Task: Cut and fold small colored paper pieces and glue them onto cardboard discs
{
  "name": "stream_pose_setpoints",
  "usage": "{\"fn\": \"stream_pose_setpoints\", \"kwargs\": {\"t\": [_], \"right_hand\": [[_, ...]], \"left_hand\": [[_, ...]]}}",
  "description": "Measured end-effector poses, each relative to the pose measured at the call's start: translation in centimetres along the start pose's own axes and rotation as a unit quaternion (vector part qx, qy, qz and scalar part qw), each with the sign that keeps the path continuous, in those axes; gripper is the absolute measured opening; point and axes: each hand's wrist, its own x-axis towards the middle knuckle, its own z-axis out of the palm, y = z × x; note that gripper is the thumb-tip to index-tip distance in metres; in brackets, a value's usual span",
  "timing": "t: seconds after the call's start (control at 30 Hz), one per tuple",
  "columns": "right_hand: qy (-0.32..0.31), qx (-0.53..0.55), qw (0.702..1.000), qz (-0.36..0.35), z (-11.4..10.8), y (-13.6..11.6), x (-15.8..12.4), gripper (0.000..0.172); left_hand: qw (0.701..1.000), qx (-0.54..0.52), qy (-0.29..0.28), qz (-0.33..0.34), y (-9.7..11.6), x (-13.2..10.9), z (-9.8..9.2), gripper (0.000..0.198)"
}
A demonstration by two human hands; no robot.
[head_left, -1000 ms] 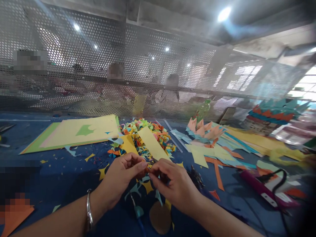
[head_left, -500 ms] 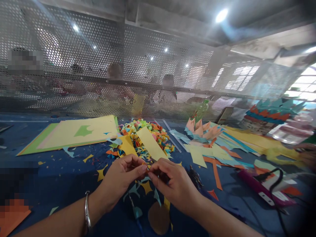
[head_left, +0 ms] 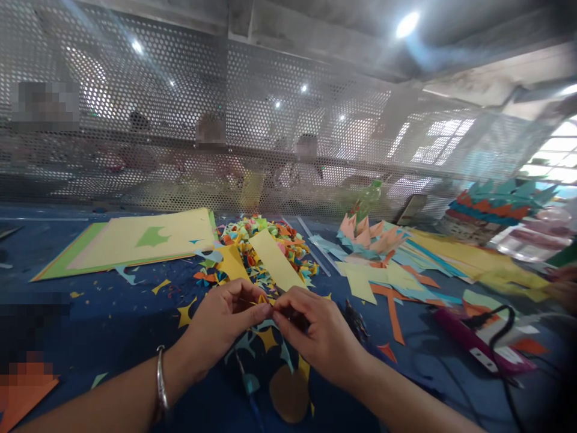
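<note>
My left hand [head_left: 229,313] and my right hand [head_left: 315,334] meet at their fingertips above the table, both closed in a pinch. Between them a small yellow paper piece [head_left: 262,299] shows in part; its shape is mostly hidden by the fingers. Just beyond lies a heap of small coloured paper bits [head_left: 256,231], with a pale yellow paper strip [head_left: 277,260] and a deeper yellow strip [head_left: 233,263] on it. Below the hands are a yellow star-shaped scrap [head_left: 267,340], a round brown disc [head_left: 289,395] and a thin tool with a blue cord [head_left: 249,382].
Coloured paper sheets [head_left: 126,243] are stacked at left. Folded peach paper points [head_left: 372,236], paper strips [head_left: 394,319] and a purple power strip [head_left: 480,346] lie at right. A green-tinted bottle [head_left: 372,195] stands before the perforated metal screen [head_left: 270,120]. Another person's hand [head_left: 563,285] shows at far right.
My hands stay together in nearly the same place, their fingertips shifting slightly. More of the yellow piece shows at the left fingers. The other person's hand at far right has moved a little.
</note>
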Motion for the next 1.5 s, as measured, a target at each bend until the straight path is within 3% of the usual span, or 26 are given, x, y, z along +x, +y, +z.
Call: {"fn": "stream_pose_setpoints", "kwargs": {"t": [0.3, 0.67, 1.5], "right_hand": [[-0.003, -0.008, 1.000, 0.001, -0.2, -0.1, 0.0, 0.012], [-0.003, 0.005, 1.000, -0.007, -0.2, 0.0, -0.1, 0.009], [0.002, -0.001, 1.000, -0.003, -0.2, 0.1, -0.2, 0.008]], "left_hand": [[1.000, 0.011, 0.006, -0.004, 0.7, -0.1, 0.1, 0.020], [0.998, -0.056, 0.009, -0.031, 1.1, -0.3, 0.6, 0.015], [1.000, -0.015, -0.002, -0.018, 0.4, -0.3, 0.3, 0.019]]}}
